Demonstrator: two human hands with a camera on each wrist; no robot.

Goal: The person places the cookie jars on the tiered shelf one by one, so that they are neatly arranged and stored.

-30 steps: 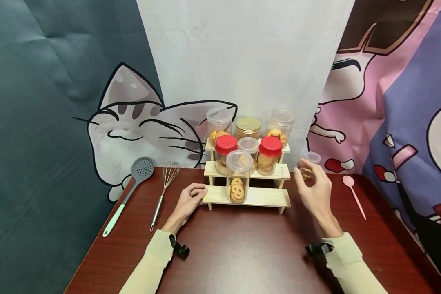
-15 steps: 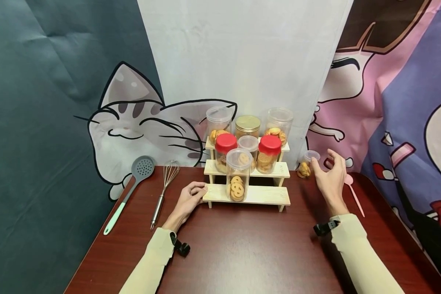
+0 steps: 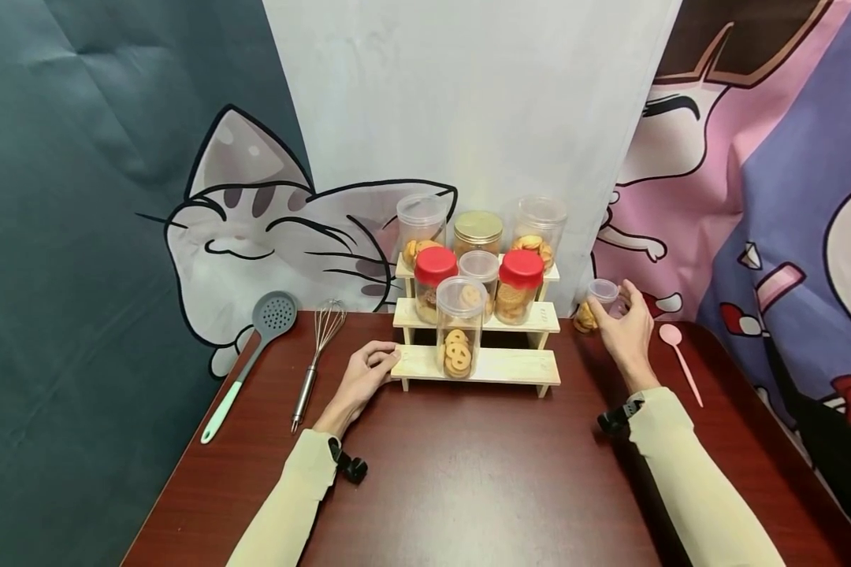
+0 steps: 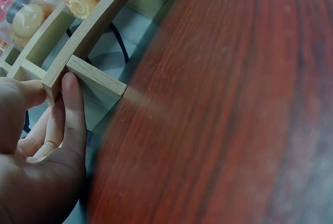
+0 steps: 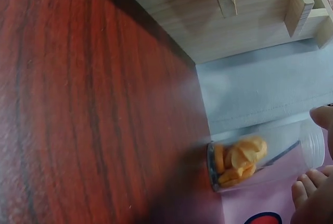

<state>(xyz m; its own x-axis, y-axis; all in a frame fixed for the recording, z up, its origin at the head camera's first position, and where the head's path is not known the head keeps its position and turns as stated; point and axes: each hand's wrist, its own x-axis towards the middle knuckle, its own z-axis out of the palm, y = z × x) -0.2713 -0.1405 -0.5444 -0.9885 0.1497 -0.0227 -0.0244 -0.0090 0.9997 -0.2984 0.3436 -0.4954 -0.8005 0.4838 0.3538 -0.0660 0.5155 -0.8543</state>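
My left hand (image 3: 362, 378) grips the left end of the lowest step of a three-step wooden rack (image 3: 510, 366). In the left wrist view the thumb lies on one face of the board and the fingers (image 4: 74, 104) against the other. My right hand (image 3: 626, 335) is beside a small clear jar (image 3: 585, 316) of golden cookies, standing right of the rack. Its thumb and fingers (image 5: 307, 187) are spread around the jar's lidded end; whether they touch it I cannot tell. A tall clear jar (image 3: 458, 331) of ring-shaped cookies stands on the lowest step.
Two red-lidded jars (image 3: 521, 287) flank a clear-lidded one on the middle step. The top step bears a gold-lidded jar (image 3: 478, 232) between two clear ones. A slotted skimmer (image 3: 275, 315) and a whisk (image 3: 312, 370) lie left, a pink spoon (image 3: 681, 358) right.
My right hand moved right, away from in front of the small jar, then came back left close to its lid. The left hand has stayed on the rack. The view has tilted slightly.
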